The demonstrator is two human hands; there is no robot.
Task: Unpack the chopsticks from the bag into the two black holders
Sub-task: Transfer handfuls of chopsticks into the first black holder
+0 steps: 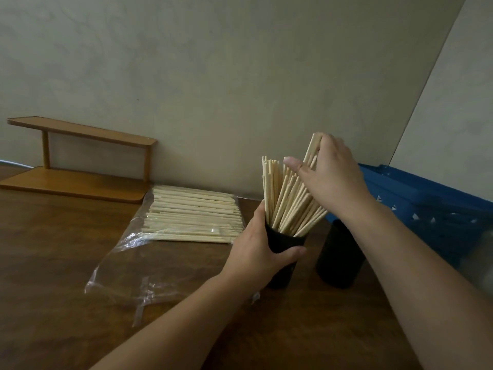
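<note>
A black holder point(284, 243) stands on the wooden table, and my left hand point(257, 245) grips it round its side. Many pale wooden chopsticks point(286, 201) stand fanned out in it. My right hand point(330, 172) is above them and holds the tops of a few raised chopsticks between fingers and thumb. A second black holder point(338, 256) stands just to the right, partly behind my right forearm; its inside is hidden. To the left lies the clear plastic bag point(125, 263), open, with a flat stack of chopsticks point(194, 213) in its far end.
A blue plastic crate point(426, 206) sits at the right against the wall. A small two-tier wooden shelf point(80, 158) stands at the back left. The brown table point(53, 249) runs to the wall.
</note>
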